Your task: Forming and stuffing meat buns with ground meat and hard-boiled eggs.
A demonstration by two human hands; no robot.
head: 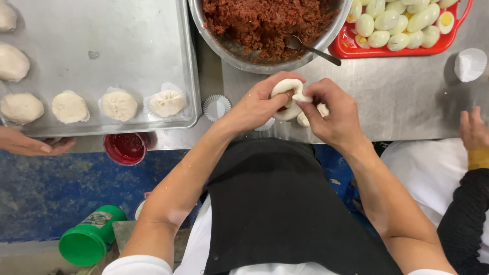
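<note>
Presently, item in hand: a dough bun point(286, 97), pale and round, held above the near edge of the steel counter point(407, 107), just below the big metal bowl point(265, 35). Left hand point(257, 104) cupped under and around the bun, fingers curled closed on it; right hand point(333, 114) pinching the upper rim of the dough between thumb and fingertips. Step, as judged: pleating and sealing the top over a filling; the closing move would call for small even pinches with the bun turned in the cupping hand, so no gap is left. Bowl holds reddish-brown minced filling and a spoon point(310, 48). Right of the bowl: red tray point(402, 48) of halved boiled eggs; further right, a white paper cup liner point(469, 63). Left of the bowl: metal baking tray point(127, 61) with finished buns on paper; a spare liner point(216, 107) at its corner. Below that tray: a red cup point(126, 147), a green container point(89, 239) on the blue floor. Other people's hands at both edges.
</note>
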